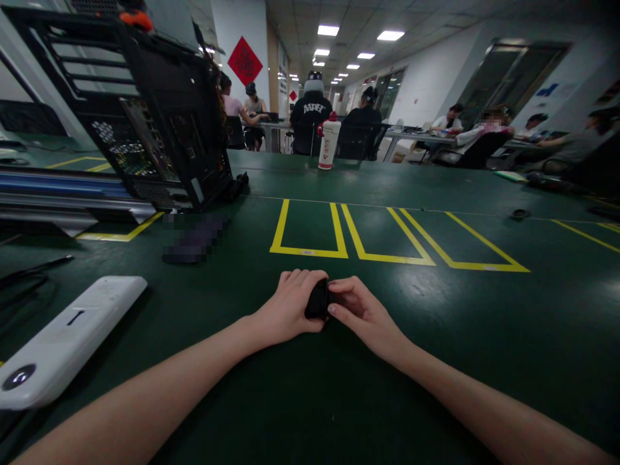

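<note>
Between my hands is a small black object, rounded and dark; its exact kind does not show. My left hand wraps round it from the left, with the thumb below and the fingers over the top. From the right, my right hand pinches its edge between thumb and fingertips. Both hands are low over the green tabletop, nearer to me than the yellow tape outlines. Part of the object is hidden behind my fingers.
An open black computer case stands at the left. Nearer lie a white elongated device and a dark, blurred flat item. A white bottle with a red cap stands at the far edge. A small black ring lies right. Several people sit beyond.
</note>
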`<state>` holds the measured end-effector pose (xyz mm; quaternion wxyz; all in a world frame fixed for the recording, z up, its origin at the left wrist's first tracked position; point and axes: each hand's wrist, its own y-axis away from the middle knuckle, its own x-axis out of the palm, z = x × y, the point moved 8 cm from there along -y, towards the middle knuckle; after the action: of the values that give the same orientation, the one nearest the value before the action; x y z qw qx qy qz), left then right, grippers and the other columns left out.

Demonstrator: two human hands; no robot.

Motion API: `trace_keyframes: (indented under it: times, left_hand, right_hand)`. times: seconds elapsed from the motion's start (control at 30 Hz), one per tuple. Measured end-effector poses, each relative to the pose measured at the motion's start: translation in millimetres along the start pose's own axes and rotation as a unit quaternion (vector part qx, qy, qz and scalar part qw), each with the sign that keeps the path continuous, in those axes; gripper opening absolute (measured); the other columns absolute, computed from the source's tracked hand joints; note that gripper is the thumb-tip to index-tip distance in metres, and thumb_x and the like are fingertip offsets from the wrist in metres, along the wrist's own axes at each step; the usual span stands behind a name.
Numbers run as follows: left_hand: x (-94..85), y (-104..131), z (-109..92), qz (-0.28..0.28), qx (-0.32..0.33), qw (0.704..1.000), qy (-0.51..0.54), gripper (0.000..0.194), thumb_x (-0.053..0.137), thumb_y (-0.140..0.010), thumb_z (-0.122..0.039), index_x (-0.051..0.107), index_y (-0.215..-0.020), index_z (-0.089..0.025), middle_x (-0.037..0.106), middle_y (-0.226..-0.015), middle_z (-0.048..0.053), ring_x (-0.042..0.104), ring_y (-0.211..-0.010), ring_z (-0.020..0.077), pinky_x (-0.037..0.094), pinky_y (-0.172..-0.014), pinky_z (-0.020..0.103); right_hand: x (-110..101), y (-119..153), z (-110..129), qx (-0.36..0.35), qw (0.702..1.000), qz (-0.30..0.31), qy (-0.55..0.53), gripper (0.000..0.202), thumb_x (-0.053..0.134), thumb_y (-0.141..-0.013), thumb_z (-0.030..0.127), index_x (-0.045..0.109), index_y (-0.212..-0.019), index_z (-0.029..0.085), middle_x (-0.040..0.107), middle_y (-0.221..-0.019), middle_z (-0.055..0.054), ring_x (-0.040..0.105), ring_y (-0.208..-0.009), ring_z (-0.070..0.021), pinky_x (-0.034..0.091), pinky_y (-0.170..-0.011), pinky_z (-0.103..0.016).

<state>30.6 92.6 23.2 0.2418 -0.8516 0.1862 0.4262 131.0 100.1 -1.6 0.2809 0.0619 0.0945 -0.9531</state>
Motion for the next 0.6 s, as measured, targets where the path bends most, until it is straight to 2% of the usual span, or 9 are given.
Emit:
trace_keyframes:
  times: [0.2,0.4,0.5,0.6]
  left_hand:
    - [0.5,0.8,0.4,0.007,-0.007,1.0,0.002,0.053,0.065,-0.072,-0.023,0.036,-0.117,-0.022,0.052,-0.112,0.007,0.049,-0.099,0.0248,0.034,-0.087,0.041]
    - [-0.5,0.2,0.9,-0.001,-0.007,1.0,0.001,0.057,0.067,-0.068,-0.02,0.037,-0.116,-0.019,0.053,-0.109,0.007,0.049,-0.098,0.025,0.034,-0.086,0.041]
    - [-0.5,0.3,0.4,0.001,-0.004,1.0,0.003,0.054,0.065,-0.071,-0.022,0.037,-0.116,-0.02,0.052,-0.11,0.007,0.049,-0.098,0.0244,0.034,-0.087,0.041]
    - [-0.7,0.9,0.5,0.003,-0.007,1.0,0.001,0.053,0.065,-0.071,-0.023,0.037,-0.116,-0.021,0.052,-0.11,0.007,0.049,-0.098,0.0247,0.034,-0.087,0.041]
  right_hand:
    - [0.5,-0.8,-6.4,0.037,0.999,0.007,0.013,0.033,0.054,-0.083,0.023,0.042,-0.114,0.024,0.052,-0.113,-0.006,0.054,-0.105,-0.0189,0.046,-0.091,-0.04]
    - [2.6,1.4,2.0,-0.017,0.999,0.023,0.024,0.028,0.057,-0.081,0.02,0.046,-0.107,0.025,0.051,-0.107,-0.003,0.054,-0.103,-0.0174,0.046,-0.091,-0.038]
    - [1.2,0.6,-0.7,0.006,1.0,0.007,0.013,0.021,0.055,-0.083,0.024,0.047,-0.102,0.025,0.053,-0.103,-0.002,0.056,-0.098,-0.0173,0.049,-0.086,-0.037]
    - [0.1,0.1,-3.6,0.032,0.999,-0.003,0.011,0.026,0.055,-0.083,0.024,0.045,-0.107,0.025,0.054,-0.107,-0.004,0.056,-0.1,-0.018,0.048,-0.087,-0.038]
